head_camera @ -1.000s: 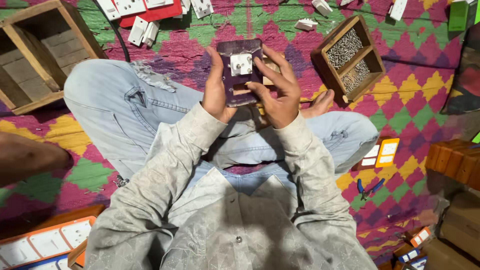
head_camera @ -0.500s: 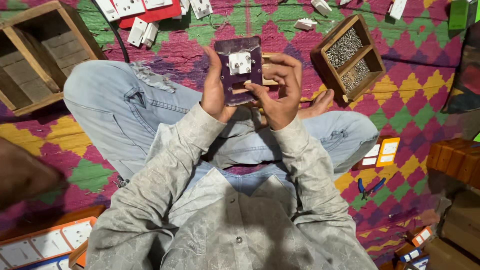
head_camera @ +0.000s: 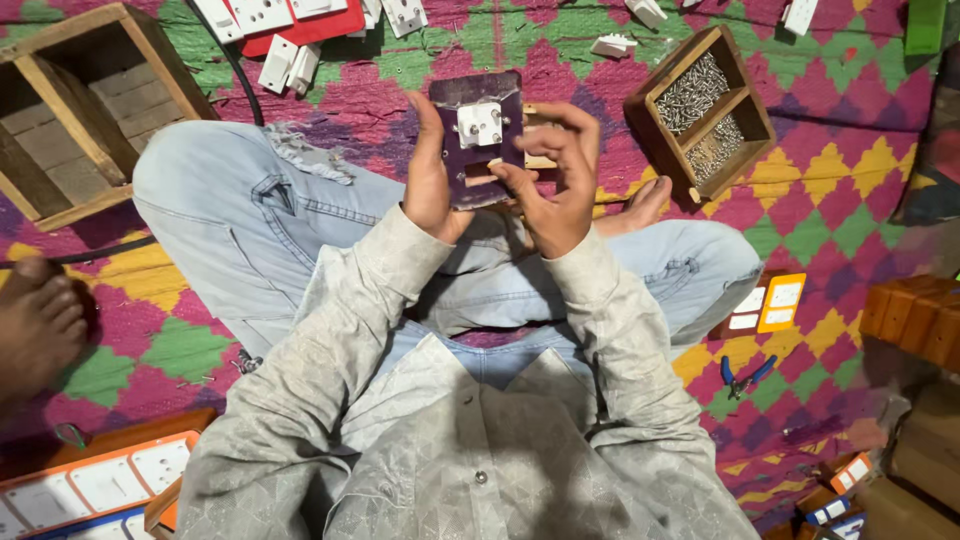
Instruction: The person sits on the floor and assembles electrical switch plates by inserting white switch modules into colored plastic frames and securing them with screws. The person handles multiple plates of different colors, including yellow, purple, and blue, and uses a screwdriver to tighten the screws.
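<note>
Left hand grips the dark purple board by its left edge, long axis upright; right hand pinches its lower right, white socket above both.

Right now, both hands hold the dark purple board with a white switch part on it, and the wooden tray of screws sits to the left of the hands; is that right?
Not quite: in the head view the wooden tray of screws sits to the right of the hands, not the left. The rest stands: the left hand and right hand hold the dark purple board with the white switch part on it.
</note>
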